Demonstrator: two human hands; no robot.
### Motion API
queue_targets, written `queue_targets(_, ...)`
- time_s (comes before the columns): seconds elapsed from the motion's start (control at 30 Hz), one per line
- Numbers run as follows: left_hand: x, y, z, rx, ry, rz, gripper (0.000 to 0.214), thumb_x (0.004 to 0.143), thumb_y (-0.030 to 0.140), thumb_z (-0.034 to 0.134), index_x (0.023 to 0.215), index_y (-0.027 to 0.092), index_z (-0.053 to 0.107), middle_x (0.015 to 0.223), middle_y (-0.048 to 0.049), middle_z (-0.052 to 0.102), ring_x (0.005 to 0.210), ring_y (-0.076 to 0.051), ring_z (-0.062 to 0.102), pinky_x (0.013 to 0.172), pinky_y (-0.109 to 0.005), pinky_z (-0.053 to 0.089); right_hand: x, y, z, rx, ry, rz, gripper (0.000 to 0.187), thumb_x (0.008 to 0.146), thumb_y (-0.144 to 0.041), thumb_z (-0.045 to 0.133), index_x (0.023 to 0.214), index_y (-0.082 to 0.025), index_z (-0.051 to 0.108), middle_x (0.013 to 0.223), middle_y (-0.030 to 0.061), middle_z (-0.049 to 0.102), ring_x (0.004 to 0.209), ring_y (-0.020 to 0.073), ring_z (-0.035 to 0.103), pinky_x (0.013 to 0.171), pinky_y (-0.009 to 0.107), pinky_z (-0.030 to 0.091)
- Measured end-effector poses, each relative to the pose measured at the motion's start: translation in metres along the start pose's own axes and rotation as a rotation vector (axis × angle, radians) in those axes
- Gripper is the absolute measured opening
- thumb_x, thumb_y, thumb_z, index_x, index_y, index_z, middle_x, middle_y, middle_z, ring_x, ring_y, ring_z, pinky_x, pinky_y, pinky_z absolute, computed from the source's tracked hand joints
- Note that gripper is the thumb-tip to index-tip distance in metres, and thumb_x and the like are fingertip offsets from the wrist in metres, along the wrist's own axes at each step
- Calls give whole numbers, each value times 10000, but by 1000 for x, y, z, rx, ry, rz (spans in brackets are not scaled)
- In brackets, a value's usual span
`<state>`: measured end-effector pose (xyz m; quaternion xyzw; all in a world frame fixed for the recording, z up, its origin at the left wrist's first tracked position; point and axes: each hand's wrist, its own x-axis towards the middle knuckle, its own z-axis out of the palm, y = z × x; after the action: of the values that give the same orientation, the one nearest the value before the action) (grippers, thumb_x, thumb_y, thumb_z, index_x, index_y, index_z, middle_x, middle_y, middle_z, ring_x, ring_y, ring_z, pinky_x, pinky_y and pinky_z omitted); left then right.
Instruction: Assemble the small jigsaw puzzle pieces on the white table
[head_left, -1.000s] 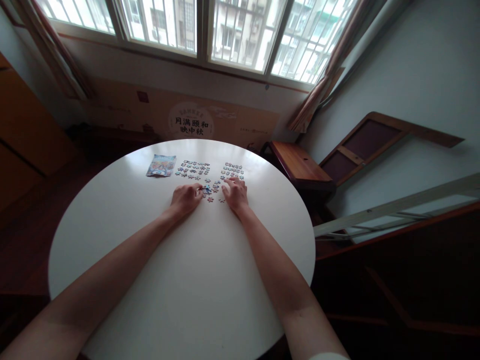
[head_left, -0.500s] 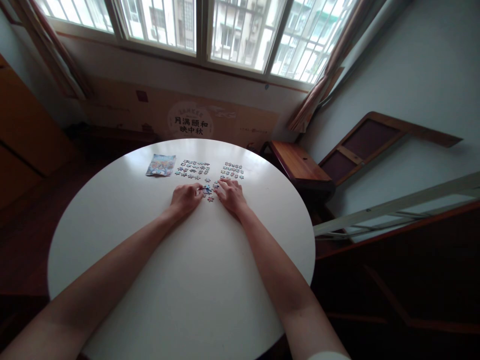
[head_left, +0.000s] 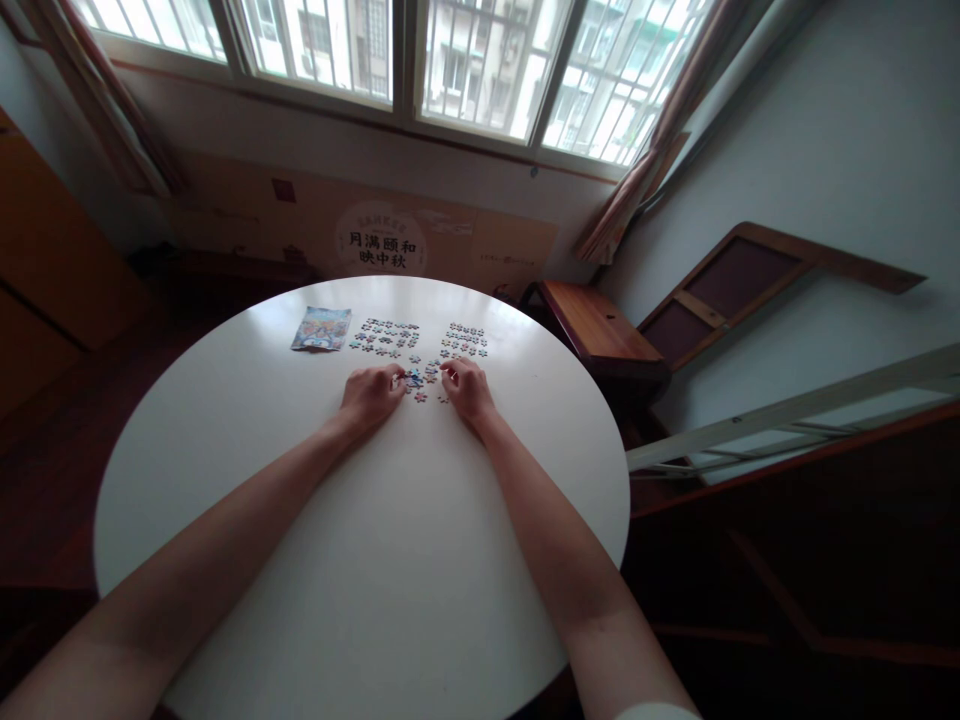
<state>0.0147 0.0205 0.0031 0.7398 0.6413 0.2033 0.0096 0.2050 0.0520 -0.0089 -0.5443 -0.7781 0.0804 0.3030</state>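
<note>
Loose jigsaw puzzle pieces (head_left: 414, 378) lie in a small heap between my two hands on the round white table (head_left: 360, 560). My left hand (head_left: 373, 388) rests at the heap's left edge, thumb and fingers pinched together; what they hold is too small to make out. On the right side, my right hand (head_left: 466, 387) has its fingers curled with the thumb near the index finger, over a light bit that looks like a puzzle piece. A single pink piece (head_left: 421, 397) lies just in front of the heap.
Behind my hands, puzzle pieces are laid out in rows, one group at the left (head_left: 386, 338) and another at the right (head_left: 466, 336). A colourful printed packet (head_left: 321, 329) lies at the far left. A wooden stool (head_left: 600, 320) stands beyond the table's right edge.
My right hand has drawn slightly right, its fingers curling from a flatter reach, uncovering pieces at the heap's right side. My left hand stays in place.
</note>
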Motion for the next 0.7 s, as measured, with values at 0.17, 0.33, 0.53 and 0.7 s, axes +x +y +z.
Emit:
queue_targets(0.17, 0, -2, 1, -77, 7, 176, 348, 885, 366, 432, 1158, 243, 610, 782, -32, 663, 744, -190, 599, 730, -298, 417, 2, 2, 0, 56, 42, -1, 221, 872, -214, 448, 942, -182, 654, 863, 31, 634, 759, 138, 568, 772, 258, 425)
queue_targets(0.33, -5, 5, 3, -62, 46, 537, 311, 871, 400, 496, 1109, 269, 650, 1039, -80, 609, 999, -240, 488, 894, -386, 335, 2, 2, 1, 56, 47, -1, 216, 872, -213, 451, 944, -183, 653, 896, 38, 645, 775, 138, 578, 784, 259, 428)
queue_targets(0.53, -12, 14, 3, -107, -10, 593, 306, 861, 457, 519, 1111, 334, 646, 1166, -49, 571, 1079, -242, 422, 922, -402, 282, 1, 1, 1, 45, 36, 16, 212, 872, -229, 462, 952, -192, 655, 893, 33, 648, 752, 139, 576, 785, 273, 431)
queue_targets(0.7, -11, 12, 5, -139, 35, 522, 242, 869, 416, 519, 953, 281, 703, 1144, -50, 588, 1111, -251, 402, 940, -409, 274, 2, 1, 2, 47, 37, 13, 201, 859, -211, 476, 944, -196, 657, 904, 30, 651, 783, 144, 583, 789, 275, 430)
